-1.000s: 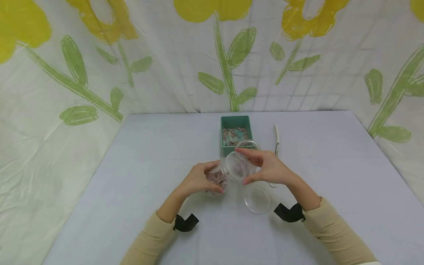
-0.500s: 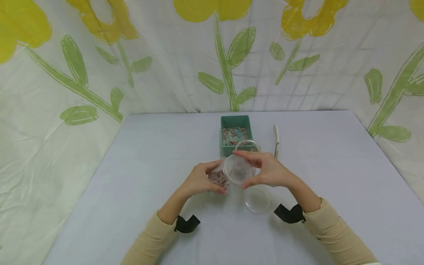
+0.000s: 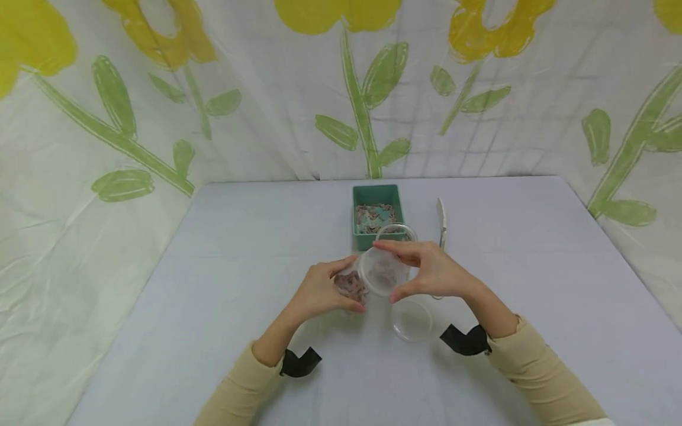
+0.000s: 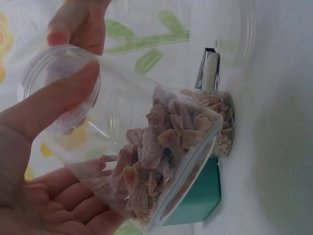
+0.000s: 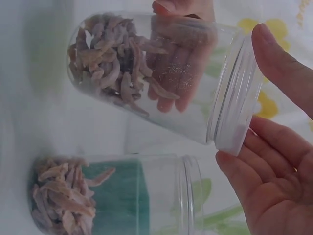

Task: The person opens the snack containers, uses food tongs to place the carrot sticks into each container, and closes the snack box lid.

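My left hand (image 3: 318, 290) grips a clear plastic jar (image 5: 195, 88) by its body, tilted above the table. Brownish-pink dried strips (image 4: 151, 147) lie heaped at its bottom end. With thumb and fingers, my right hand (image 3: 439, 272) holds a clear screw lid (image 5: 238, 98) by its edge. That lid sits against the jar's mouth; whether its threads are engaged I cannot tell. Beyond the right hand stands a second clear jar (image 5: 164, 196) with similar strips, its mouth uncovered and partly hidden in the head view. Another clear lid (image 3: 412, 320) lies on the table nearer me.
A green rectangular bin (image 3: 376, 192) with more strips stands behind the second jar. To its right is a long silvery utensil (image 3: 443, 228), partly hidden by the right hand. The white-covered table (image 3: 256, 236) meets a flower-printed curtain (image 3: 266, 106) at the back.
The lid in my right hand has come into line with the jar's mouth, where earlier the two rims showed offset. My left hand has shifted slightly right with the jar.
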Demonstrator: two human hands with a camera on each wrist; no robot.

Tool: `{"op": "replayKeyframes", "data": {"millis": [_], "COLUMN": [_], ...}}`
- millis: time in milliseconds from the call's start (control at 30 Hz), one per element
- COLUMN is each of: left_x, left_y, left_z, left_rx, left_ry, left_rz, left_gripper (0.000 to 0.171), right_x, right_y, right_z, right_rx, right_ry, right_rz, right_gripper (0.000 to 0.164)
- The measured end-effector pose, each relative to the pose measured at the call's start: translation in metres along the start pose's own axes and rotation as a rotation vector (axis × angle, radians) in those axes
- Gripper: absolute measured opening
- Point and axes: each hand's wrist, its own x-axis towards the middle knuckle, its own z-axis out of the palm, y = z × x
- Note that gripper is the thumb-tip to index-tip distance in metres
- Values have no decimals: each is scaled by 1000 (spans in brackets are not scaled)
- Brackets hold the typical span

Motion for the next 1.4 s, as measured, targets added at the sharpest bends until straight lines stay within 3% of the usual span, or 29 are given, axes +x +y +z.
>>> {"op": "replayKeyframes", "data": {"millis": [100,367,600,700,800,933,1033,1100,1233,1400], "left_x": [-2,-9,-11,-11,-10,-11,-11,-11,-11,-13], "left_y": [3,21,25,24,23,25,26,26,23,18], "left_z": [3,8,12,12,10,7,7,8,9,5], "left_rx": [87,159,280,269,225,40,-118,-175,-199,-193], "left_ry": [62,176,288,309,290,159,32,-12,7,65], "left_rz": [23,-36,27,33,23,9,15,23,50,10], "left_gripper": [87,85,81,82,82,84,83,81,79,80], "right_x": [0,0,1,2,1,1,4,6,4,-2], "right_y": [-1,-7,-15,-20,-23,-19,-13,-10,-6,-2], "right_z": [0,2,12,15,13,7,7,8,8,4], "right_rx": [-13,-64,-141,-185,-202,-47,103,165,224,296], "right_ry": [10,80,223,260,297,316,234,167,118,97], "right_rz": [3,31,128,140,164,102,10,-22,-9,33], "right_gripper": [85,80,75,76,71,59,62,67,77,78]}}
